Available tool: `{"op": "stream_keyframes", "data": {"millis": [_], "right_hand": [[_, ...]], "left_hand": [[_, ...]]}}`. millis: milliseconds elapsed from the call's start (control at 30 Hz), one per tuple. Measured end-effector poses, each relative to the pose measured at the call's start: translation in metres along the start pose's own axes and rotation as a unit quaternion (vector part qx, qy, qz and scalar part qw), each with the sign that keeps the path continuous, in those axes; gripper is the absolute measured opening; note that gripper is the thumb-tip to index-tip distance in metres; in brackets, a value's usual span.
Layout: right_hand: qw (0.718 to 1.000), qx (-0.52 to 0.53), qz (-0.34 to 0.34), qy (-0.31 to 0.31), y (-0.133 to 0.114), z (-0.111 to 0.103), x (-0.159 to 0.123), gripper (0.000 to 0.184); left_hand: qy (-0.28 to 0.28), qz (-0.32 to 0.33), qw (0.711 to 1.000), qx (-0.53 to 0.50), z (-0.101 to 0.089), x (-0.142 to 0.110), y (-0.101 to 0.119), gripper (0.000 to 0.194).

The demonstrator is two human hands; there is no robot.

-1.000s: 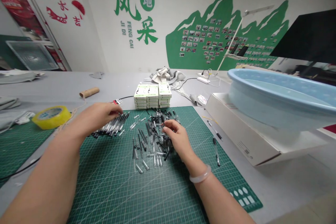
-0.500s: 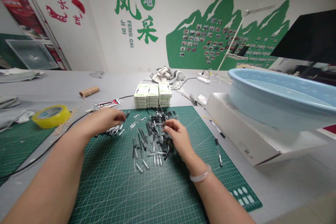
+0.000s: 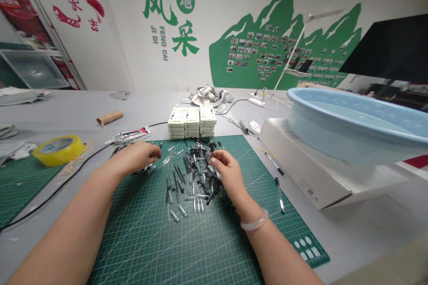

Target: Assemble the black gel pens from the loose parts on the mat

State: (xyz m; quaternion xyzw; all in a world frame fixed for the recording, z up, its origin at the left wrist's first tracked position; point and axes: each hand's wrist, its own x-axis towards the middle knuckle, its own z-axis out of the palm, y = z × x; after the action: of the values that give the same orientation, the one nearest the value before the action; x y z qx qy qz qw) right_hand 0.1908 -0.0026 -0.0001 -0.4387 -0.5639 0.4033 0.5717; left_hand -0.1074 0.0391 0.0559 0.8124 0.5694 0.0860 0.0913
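Black-and-clear plastic everywhere: a loose heap of pen parts (image 3: 194,173) sits in the middle of the green cutting mat (image 3: 187,240), slim barrels, tips and caps tangled together, a few strays lying at the near edge. Most pieces run with their long axes roughly away from the person, pointing toward the far wall, though the dark ones at the top of the heap cross at all angles. Over on the left, the left hand (image 3: 137,156) lies knuckles-up on a bundle of assembled pens (image 3: 147,167); those lie side by side, slanting up toward the right, and whether the fingers are closed on any of them cannot be told. The right hand (image 3: 227,173) is at the right side of the heap, thumb and forefinger pinched close on what looks like a small dark piece, a pale bangle (image 3: 254,221) at the wrist. Hands are apart, the heap between them. Two finished pens (image 3: 280,191) lie just off the mat's right edge, pointing away, beside the white box (image 3: 307,173) under the blue basin (image 3: 354,120). Small white cartons (image 3: 192,121) stand just beyond the mat.
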Motion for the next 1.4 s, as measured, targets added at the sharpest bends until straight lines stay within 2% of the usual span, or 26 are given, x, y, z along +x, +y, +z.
{"op": "stream_keyframes", "data": {"millis": [67,133,300,467,600,700,833,967,1067,1167,1267,1400], "right_hand": [[1.0,0.015,-0.004,0.007,0.001,-0.002,0.001,0.013],[1.0,0.026,-0.004,0.013,0.002,-0.002,0.003,0.012],[1.0,0.017,0.006,0.022,0.002,0.0,0.003,0.013],[1.0,-0.008,0.0,0.019,-0.001,0.002,0.001,0.012],[0.999,-0.034,-0.005,0.018,-0.002,0.002,0.001,0.011],[0.999,-0.043,-0.004,0.017,-0.001,0.003,0.001,0.012],[0.999,-0.046,-0.004,0.018,-0.001,0.002,0.001,0.012],[0.999,-0.05,-0.008,0.017,-0.003,0.003,0.001,0.01],[0.998,-0.057,-0.006,0.013,-0.002,0.004,0.0,0.01],[0.997,-0.07,0.001,0.008,0.0,0.006,-0.002,0.011],[0.994,-0.108,-0.008,0.0,0.003,0.01,-0.006,0.011],[0.983,-0.176,-0.044,-0.009,0.003,0.014,-0.01,0.013]], "left_hand": [[-0.035,0.015,0.999,0.022,0.004,0.002,0.006,0.02],[-0.038,0.025,0.998,0.04,0.011,0.005,0.015,0.022],[0.024,0.03,0.998,0.059,0.04,0.024,0.037,0.025],[0.074,-0.017,0.995,0.064,0.064,0.063,0.048,0.022],[0.083,-0.031,0.994,0.068,0.073,0.09,0.055,0.019],[0.077,-0.032,0.994,0.069,0.079,0.1,0.06,0.013],[0.087,-0.036,0.993,0.072,0.085,0.1,0.063,0.012],[0.123,-0.029,0.99,0.063,0.078,0.093,0.065,0.013],[0.165,-0.024,0.985,-0.05,0.067,0.081,0.066,0.012],[0.161,-0.03,0.958,-0.235,0.056,0.062,0.067,0.011],[0.156,-0.015,0.908,-0.388,0.047,0.04,0.071,0.015],[0.157,-0.016,0.819,-0.552,0.041,0.018,0.079,0.022]]}}
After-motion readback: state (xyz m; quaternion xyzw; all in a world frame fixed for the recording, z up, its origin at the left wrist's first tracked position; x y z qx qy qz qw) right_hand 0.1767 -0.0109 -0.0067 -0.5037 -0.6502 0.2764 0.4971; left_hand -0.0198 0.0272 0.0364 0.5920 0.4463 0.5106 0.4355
